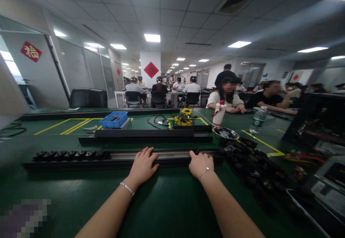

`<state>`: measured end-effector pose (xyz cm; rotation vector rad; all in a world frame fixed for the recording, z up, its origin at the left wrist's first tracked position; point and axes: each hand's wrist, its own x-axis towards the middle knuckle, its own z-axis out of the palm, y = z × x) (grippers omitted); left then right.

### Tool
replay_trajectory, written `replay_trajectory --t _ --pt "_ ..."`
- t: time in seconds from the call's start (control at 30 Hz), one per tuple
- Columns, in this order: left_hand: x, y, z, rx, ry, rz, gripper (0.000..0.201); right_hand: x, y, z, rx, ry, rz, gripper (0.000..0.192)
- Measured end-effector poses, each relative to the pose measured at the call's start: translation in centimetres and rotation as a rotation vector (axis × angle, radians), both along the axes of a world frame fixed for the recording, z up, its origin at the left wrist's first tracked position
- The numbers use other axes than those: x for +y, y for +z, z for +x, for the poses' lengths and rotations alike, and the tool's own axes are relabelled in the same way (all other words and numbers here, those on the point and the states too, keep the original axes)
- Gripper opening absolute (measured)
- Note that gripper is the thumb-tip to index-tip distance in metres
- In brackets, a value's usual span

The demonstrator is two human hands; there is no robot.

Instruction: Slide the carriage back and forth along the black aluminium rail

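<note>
Room: a long, bright office hall with ceiling panel lights, red diamond signs on a pillar and on the glass wall, and groups of seated people at tables farther back.
Worktop: a wide green worktop (167, 202) marked with yellow lines.
Rail: a long black rail (118, 158) lies across the worktop just ahead of the person, running left to right, with a pale metal strip showing along its middle.
Clips: a row of small black clips (70, 155) sits in the left part of the rail.
Left hand: the left hand (142, 165) lies flat on the rail, fingers spread and open, gripping nothing; a thin bracelet is on the wrist.
Right hand: the right hand (201, 163) rests on the rail to the right, fingers curled over its far edge; whether it pinches a part cannot be told.
Loose parts: a heap of black parts (253, 166) spreads just right of the right hand.
Beyond the rail: a second black rail (145, 134), a blue tray (115, 119), a metal bowl (225, 133), a white bottle (219, 113), a clear water bottle (258, 119).
</note>
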<state>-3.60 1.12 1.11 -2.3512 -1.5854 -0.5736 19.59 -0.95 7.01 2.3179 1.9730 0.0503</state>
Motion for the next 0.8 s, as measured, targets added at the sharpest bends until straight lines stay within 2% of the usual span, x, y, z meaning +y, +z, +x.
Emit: replay_trajectory --t 0.47,0.8 --pt "-0.1 0.1 -0.1 -0.010 -0.008 -0.013 0.032 -0.6 0.4 -1.2 -0.029 -0.020 -0.020 0.042" --pt "-0.1 0.0 -0.1 0.001 -0.010 0.005 0.033 -0.3 0.2 -0.6 -0.048 -0.037 -0.006 0.044"
